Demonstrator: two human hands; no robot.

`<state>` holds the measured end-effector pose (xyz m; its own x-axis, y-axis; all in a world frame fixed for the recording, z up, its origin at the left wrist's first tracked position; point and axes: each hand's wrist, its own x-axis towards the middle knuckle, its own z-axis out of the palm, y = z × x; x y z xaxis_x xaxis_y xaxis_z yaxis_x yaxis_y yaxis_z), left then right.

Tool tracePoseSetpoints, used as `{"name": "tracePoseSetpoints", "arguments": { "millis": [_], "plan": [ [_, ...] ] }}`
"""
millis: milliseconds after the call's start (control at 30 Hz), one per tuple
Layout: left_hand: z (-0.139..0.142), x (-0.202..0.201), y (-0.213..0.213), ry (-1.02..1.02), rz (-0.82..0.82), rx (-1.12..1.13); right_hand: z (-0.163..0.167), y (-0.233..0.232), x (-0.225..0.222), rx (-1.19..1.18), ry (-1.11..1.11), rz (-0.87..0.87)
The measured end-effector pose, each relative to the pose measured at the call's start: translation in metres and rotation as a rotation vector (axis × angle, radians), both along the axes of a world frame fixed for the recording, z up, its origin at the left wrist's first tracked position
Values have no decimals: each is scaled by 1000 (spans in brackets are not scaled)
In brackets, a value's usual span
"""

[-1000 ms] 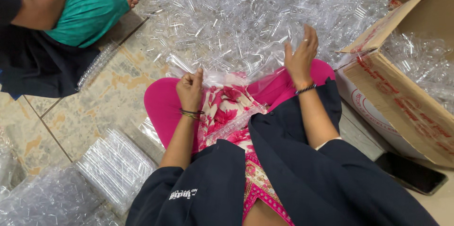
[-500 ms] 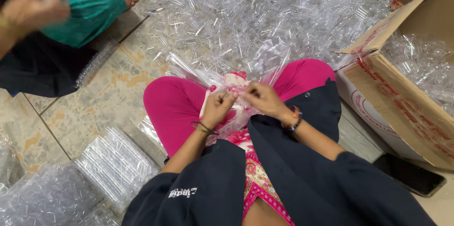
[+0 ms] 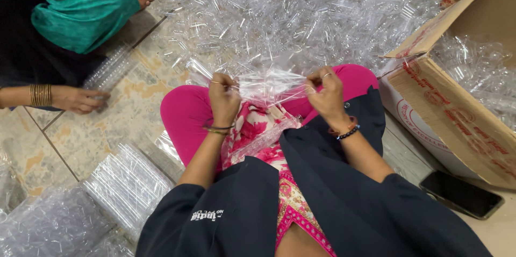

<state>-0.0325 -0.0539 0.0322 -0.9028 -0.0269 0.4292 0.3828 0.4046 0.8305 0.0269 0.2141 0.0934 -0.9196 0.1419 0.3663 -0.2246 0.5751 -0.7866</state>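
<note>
My left hand (image 3: 223, 98) and my right hand (image 3: 325, 95) each pinch one side of a clear plastic bag (image 3: 269, 82), stretching it taut between them above my lap. I sit cross-legged in pink trousers (image 3: 183, 114) and a black top. Just beyond the bag lies a large heap of small clear plastic tubes (image 3: 290, 15) spread over the tiled floor. More clear plastic lies on my lap under the bag.
A co-worker in green and black sits at the upper left, one hand (image 3: 78, 100) on a packed bag of tubes (image 3: 110, 71). Filled bags (image 3: 126, 181) lie at my left. An open cardboard box (image 3: 446, 106) holding clear plastic stands right, a dark phone (image 3: 462, 195) beside it.
My hands drew back from the heap to my lap, came together on the clear bag, then pulled apart, spreading it open. The co-worker's hand lowered to a packed bag.
</note>
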Motion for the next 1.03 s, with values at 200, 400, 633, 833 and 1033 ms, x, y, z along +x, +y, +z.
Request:
{"name": "tracePoseSetpoints", "arguments": {
  "millis": [200, 400, 633, 833, 1033],
  "plan": [
    [3, 15, 35, -717, -228, 471, -26, -27, -8, 72, 100, 151],
    [18, 25, 16, 110, -276, -396, -13, 42, -46, 176, 97, -191],
    [47, 29, 27, 71, -407, -577, 17, 50, -28, 554, 280, -250],
    [73, 13, 61, 247, -347, -287, -25, 0, -13, 58, 302, 352],
    [86, 62, 138, 380, -827, -321, 3, -38, -91, 552, 300, 311]
  ]
}}
